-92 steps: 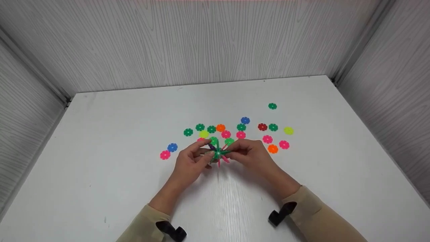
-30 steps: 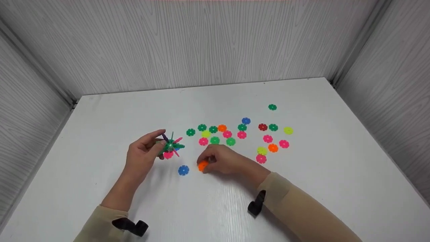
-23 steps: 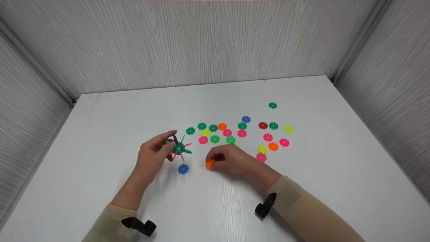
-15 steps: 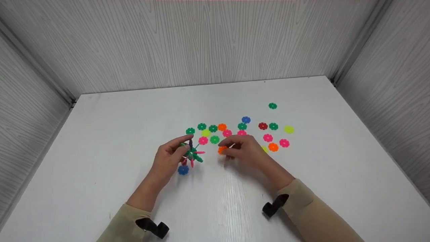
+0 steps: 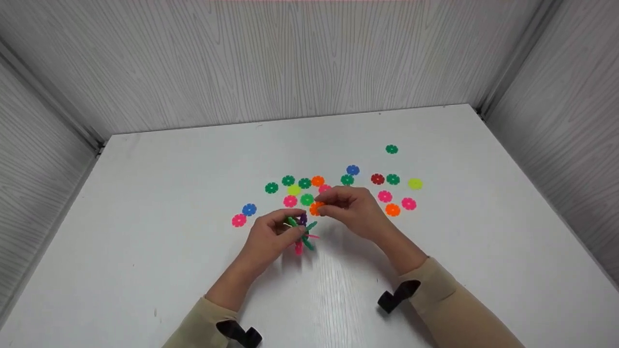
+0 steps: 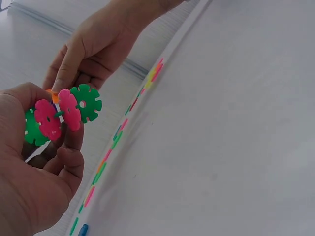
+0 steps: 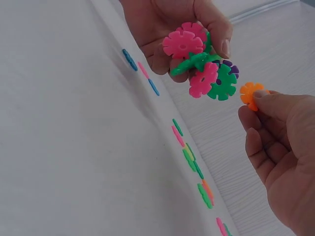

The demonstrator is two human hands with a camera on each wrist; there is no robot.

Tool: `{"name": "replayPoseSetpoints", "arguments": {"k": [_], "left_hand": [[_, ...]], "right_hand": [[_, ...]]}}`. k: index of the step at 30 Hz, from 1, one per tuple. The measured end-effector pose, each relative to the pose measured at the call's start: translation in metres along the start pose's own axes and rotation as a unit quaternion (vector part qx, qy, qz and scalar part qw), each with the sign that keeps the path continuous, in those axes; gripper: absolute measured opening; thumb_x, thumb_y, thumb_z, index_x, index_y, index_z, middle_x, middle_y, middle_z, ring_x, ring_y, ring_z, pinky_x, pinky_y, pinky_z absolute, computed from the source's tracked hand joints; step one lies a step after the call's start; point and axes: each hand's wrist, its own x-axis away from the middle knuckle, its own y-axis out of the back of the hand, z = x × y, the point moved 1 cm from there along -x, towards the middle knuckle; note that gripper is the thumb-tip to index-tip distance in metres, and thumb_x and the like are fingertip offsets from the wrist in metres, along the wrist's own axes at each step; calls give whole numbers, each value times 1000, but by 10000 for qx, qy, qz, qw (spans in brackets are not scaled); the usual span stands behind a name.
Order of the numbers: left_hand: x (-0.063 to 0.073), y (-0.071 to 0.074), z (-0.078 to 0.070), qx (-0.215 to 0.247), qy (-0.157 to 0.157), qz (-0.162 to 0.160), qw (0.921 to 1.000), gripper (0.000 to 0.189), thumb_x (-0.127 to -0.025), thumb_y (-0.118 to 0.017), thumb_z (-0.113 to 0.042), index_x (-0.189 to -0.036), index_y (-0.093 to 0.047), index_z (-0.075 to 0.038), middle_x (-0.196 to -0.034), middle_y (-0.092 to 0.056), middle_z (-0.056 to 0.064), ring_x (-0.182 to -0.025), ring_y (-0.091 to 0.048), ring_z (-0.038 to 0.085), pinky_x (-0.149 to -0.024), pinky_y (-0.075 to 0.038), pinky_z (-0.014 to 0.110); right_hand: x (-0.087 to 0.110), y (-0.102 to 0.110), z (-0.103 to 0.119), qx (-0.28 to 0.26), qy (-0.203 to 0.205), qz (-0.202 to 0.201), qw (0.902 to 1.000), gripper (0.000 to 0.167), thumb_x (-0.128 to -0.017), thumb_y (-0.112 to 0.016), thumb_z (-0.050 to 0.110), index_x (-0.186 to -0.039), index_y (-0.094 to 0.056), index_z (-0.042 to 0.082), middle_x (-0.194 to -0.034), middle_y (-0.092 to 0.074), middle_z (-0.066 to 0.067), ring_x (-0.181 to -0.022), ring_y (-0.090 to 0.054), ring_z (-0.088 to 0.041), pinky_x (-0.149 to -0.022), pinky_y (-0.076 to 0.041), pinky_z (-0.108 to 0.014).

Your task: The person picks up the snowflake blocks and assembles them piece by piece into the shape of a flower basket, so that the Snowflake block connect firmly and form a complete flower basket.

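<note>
Slotted plastic flower discs are joined into a spiky cluster (image 7: 182, 44), with pink, green and purple pieces pointing different ways. My left hand (image 5: 273, 237) holds this cluster above the table between thumb and fingers; part of it is hidden by the hand. A single orange flower disc (image 7: 250, 93) is pinched between thumb and fingers of my right hand (image 5: 355, 212). In the right wrist view the orange disc stands just apart from the purple and green discs of the cluster. The left wrist view shows it mostly hidden behind a pink disc (image 6: 70, 109).
Loose flower discs lie flat on the white table (image 5: 145, 232) beyond the hands, among them a dark red disc (image 5: 377, 179) and a yellow disc (image 5: 415, 183). A blue disc (image 5: 249, 209) and a pink disc (image 5: 238, 220) lie left. A pale wall (image 5: 290, 63) stands behind.
My right hand has picked the orange disc off the table and lifted it up and to the right. My left hand has carried the cluster rightward, closer to it, and turned it.
</note>
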Motion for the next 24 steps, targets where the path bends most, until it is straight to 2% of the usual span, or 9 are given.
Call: {"name": "replayPoseSetpoints", "arguments": {"k": [7, 14, 18, 24], "left_hand": [[0, -1, 0, 60, -7, 124, 9999, 34, -97, -76, -20, -131, -75, -16, -120, -73, 2, -107, -66, 25, -92, -59, 30], [0, -2, -1, -141, -38, 174, 9997, 36, -95, -80, -24, -130, -75, -16, -111, -73, 2, -100, -64, 26, -83, -59, 29], [0, -1, 0, -210, -107, 233, 9994, 34, -95, -81, -24, -127, -77, -13, -110, -75, 1, -100, -65, 25, -82, -59, 29], [0, 1, 0, -354, -206, 323, 9986, 29, -94, -81, -24, -122, -79, -13, -103, -76, -1, -97, -65, 25, -78, -58, 27]], "right_hand": [[2, -3, -1, -78, 232, 119, 9996, 21, -98, -78, 11, -117, -78, 1, -106, -78, -3, -95, -74, -23, -85, -63, -32], [2, -6, -2, 153, 336, 224, 9991, 20, -98, -78, 10, -117, -80, 4, -105, -79, 1, -95, -74, -19, -85, -63, -32], [2, -8, 0, 284, 496, 367, 9977, 20, -97, -78, 9, -117, -82, 9, -106, -80, 3, -94, -74, -18, -83, -62, -32], [1, -12, 1, 364, 699, 517, 9955, 21, -97, -78, 8, -116, -83, 11, -105, -80, 3, -93, -73, -17, -81, -61, -31]]}}
